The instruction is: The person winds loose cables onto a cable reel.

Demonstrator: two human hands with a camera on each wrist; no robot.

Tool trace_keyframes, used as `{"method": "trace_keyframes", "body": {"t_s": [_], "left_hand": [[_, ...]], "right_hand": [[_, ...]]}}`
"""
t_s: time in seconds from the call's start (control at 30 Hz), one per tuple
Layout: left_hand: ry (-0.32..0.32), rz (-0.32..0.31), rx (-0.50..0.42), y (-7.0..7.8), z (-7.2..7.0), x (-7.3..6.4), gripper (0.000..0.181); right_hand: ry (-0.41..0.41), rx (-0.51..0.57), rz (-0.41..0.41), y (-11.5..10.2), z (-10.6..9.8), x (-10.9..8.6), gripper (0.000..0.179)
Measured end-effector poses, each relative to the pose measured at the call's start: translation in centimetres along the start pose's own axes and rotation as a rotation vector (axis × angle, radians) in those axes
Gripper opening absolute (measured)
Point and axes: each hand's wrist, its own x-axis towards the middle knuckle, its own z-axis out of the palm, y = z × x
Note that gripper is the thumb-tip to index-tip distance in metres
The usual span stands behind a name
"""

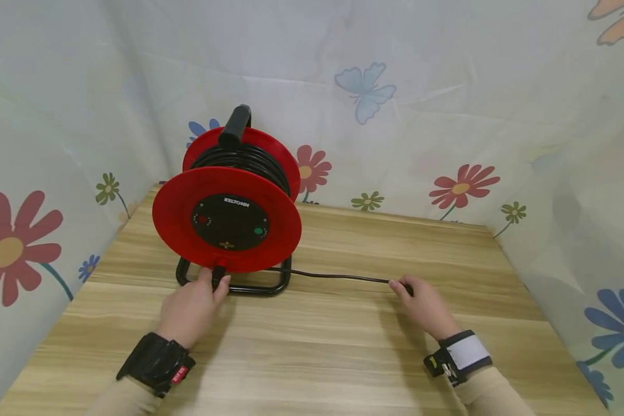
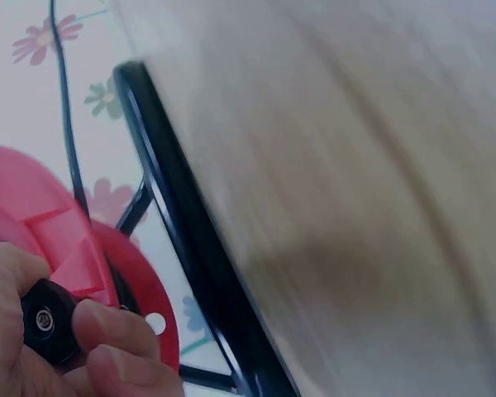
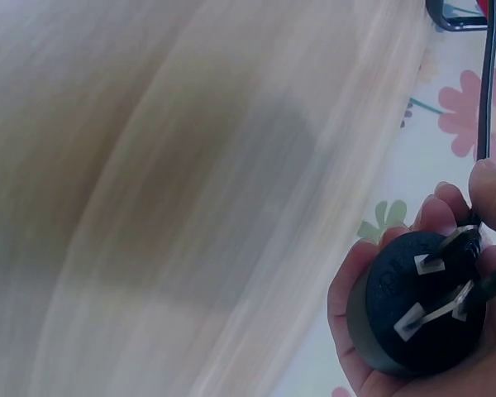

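A red cable reel (image 1: 229, 219) with black cord (image 1: 243, 159) wound on its drum stands on a black tube frame (image 1: 260, 290) at the left of the table. My left hand (image 1: 192, 303) grips the black crank knob (image 2: 50, 321) at the bottom of the reel's front disc. From the reel a length of cord runs right, nearly straight, to my right hand (image 1: 423, 303). That hand holds the black plug (image 3: 417, 302) in its curled fingers, its metal prongs showing in the right wrist view, with the thumb against the cord.
The reel's black carrying handle (image 1: 236, 127) rises at the top. Under everything is a wood-grain table (image 1: 312, 346). A white curtain (image 1: 437, 86) printed with flowers and a butterfly hangs behind and along both sides. Straps with small devices circle both wrists.
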Motion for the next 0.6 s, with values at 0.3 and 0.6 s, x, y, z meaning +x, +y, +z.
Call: {"method": "trace_keyframes", "body": {"t_s": [0.3,0.6], "left_hand": [[-0.022,-0.053,-0.049,-0.8,-1.6,0.1,0.049],[0.052,-0.08,-0.099,-2.3,-2.3,-0.3,0.045]], "right_hand": [[0.009,0.01,0.036,-1.3,0.8,0.7,0.048],[0.006,0.044,0.005,-3.0,1.6,1.3,0.043]]}}
